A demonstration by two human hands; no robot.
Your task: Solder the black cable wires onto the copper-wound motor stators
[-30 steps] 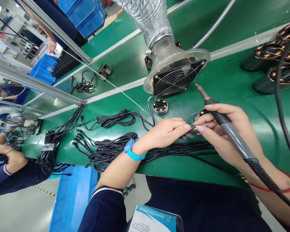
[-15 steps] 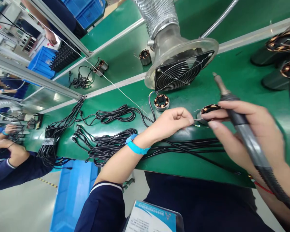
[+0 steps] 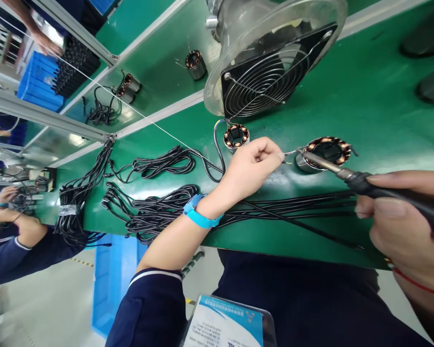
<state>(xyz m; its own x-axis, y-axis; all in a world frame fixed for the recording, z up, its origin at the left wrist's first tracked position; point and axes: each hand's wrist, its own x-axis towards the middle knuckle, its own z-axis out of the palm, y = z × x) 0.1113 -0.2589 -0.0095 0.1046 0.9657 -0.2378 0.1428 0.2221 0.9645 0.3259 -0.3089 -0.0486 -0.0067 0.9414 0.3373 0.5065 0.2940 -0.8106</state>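
Pinching a thin wire [image 3: 288, 154] in closed fingertips, the left hand [image 3: 251, 164] holds it beside the copper coil [image 3: 323, 152]. The right hand [image 3: 401, 226] grips the soldering iron [image 3: 354, 177], tip at the coil's rim just past the wire; joint apparently unfinished.

Stator [image 3: 323, 152] sits on the bench [image 3: 376, 120], right of a smaller stator [image 3: 236, 136]; the extraction fan [image 3: 271, 72] stands behind both, cable bundles [image 3: 159, 214] lie left along the front edge.
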